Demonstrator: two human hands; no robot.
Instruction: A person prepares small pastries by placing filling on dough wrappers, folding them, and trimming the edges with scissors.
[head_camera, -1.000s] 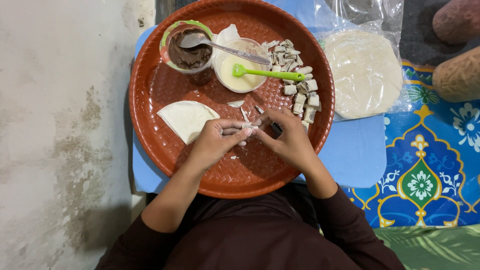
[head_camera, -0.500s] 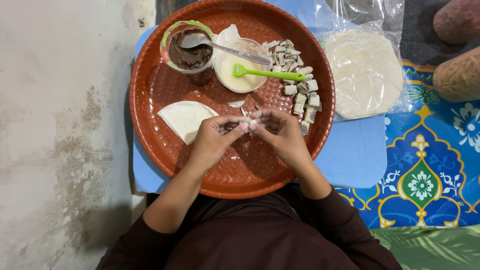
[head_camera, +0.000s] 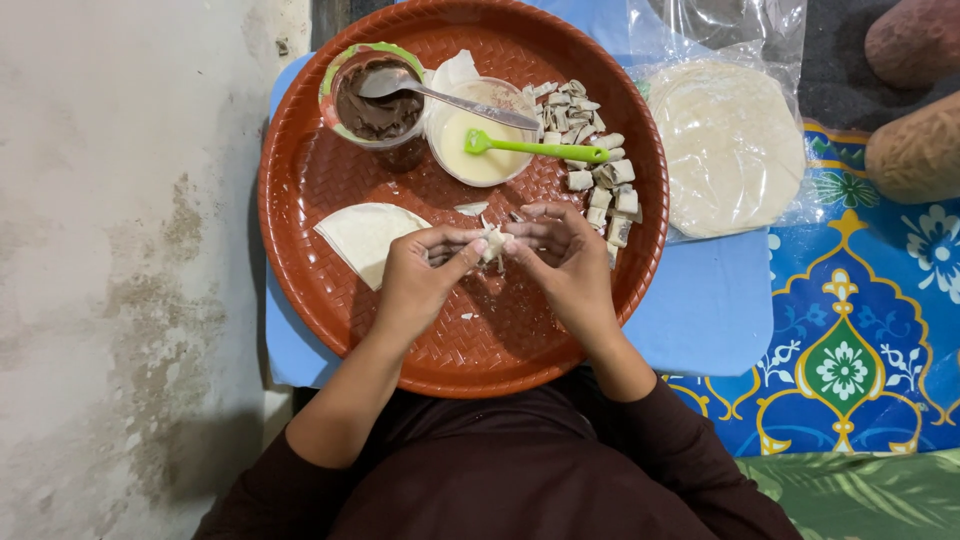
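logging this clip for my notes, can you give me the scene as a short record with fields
setting: round brown woven tray on a blue board
left hand: pinching a small piece of dough
right hand: pinching the same piece from the other side
on tray: folded dough sheet, cup of brown paste with metal spoon, bowl of pale liquid with green brush, pile of small filled rolls
beside tray: stack of round wrappers in clear plastic
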